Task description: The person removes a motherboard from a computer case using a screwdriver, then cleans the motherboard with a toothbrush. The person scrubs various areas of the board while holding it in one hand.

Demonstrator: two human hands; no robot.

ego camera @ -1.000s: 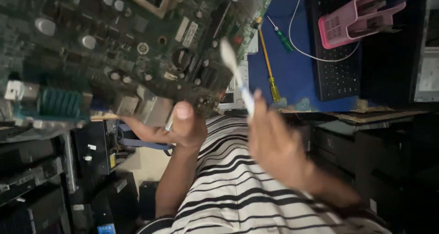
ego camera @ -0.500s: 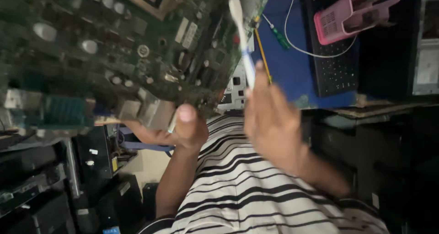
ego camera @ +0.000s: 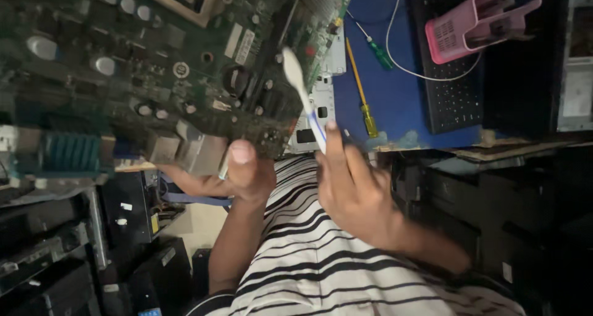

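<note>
Brush (ego camera: 302,96) is back down on the board (ego camera: 154,63).
Our right hand (ego camera: 355,189) grips it; left hand (ego camera: 238,174) clamps the board's edge.

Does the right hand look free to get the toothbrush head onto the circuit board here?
Probably yes: the right hand holds the toothbrush with its head already over the circuit board, nothing between them.

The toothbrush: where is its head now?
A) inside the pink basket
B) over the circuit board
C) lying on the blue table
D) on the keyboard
B: the right hand holds the toothbrush by its handle, and its head lies over the circuit board gripped by the left hand.
</note>
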